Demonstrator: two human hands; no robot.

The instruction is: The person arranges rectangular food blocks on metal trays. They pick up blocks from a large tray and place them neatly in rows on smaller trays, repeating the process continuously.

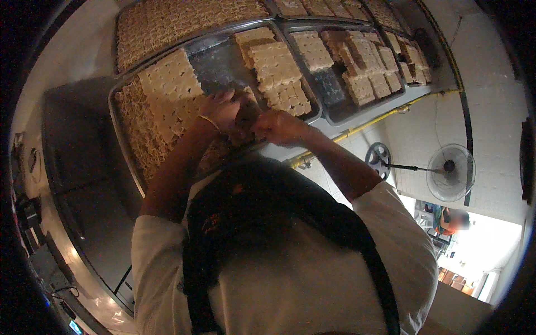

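Steel trays stand side by side on a long bench (312, 146) against a white tiled wall, with a pedestal fan (450, 171) off to the right. Near tray (118, 120): left part packed with pale square blocks (170, 81), a dark bare patch of tray floor in the middle, more blocks stacked on its right part. Next tray (329, 92) to the right also shows a bare patch between its stacks; the far tray (167, 19) behind looks fully covered. Left hand (222, 109) and right hand (277, 126) meet over the near tray's front edge, both closed around a brownish lump (244, 120); grip is clenched on it from either side, fingers curled. What the lump is cannot be told, too blurred. Judgement: work on the near tray is partway, roughly half its floor covered, the middle gap not yet filled or already cleared; which direction cannot be told from this view.
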